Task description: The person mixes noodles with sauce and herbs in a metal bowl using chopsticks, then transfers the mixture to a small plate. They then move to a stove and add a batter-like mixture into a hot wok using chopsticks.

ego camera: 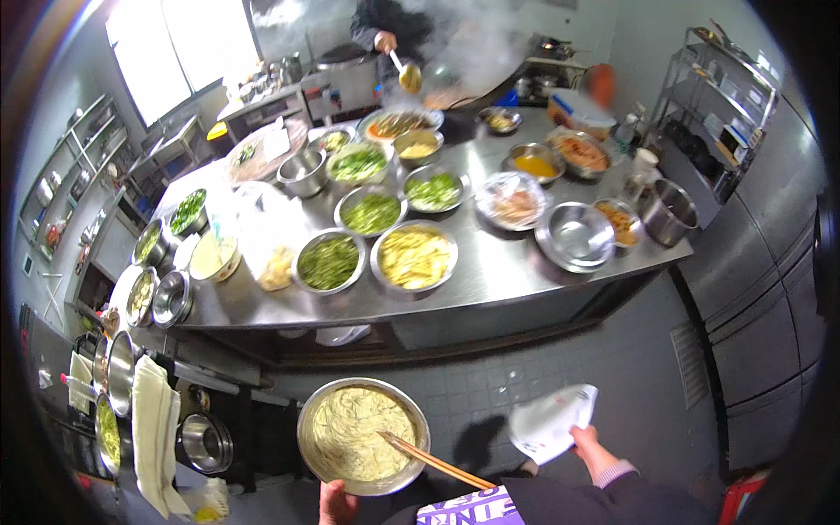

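Note:
My left hand [338,503] grips the near rim of a stainless steel bowl [304,430], its thumb at the edge. Thick pale yellow-green batter [354,426] fills much of the bowl. A pair of wooden chopsticks [446,463] leans in the batter, the free ends pointing toward my patterned apron. To the right, my right hand [584,438] holds a white sheet or bag with printed marks [551,420] by its near edge; whether it is paper or plastic I cannot tell. Both hands are over the floor, in front of the steel table.
A steel worktable [485,275] ahead bears several bowls of cut vegetables, an empty-looking steel bowl [575,237] and a steel pot [669,211]. Folded pale cloths [152,426] lie at left. Beyond the table, a person [394,29] holds a ladle [409,76] amid steam. Steel cabinets [748,289] stand right.

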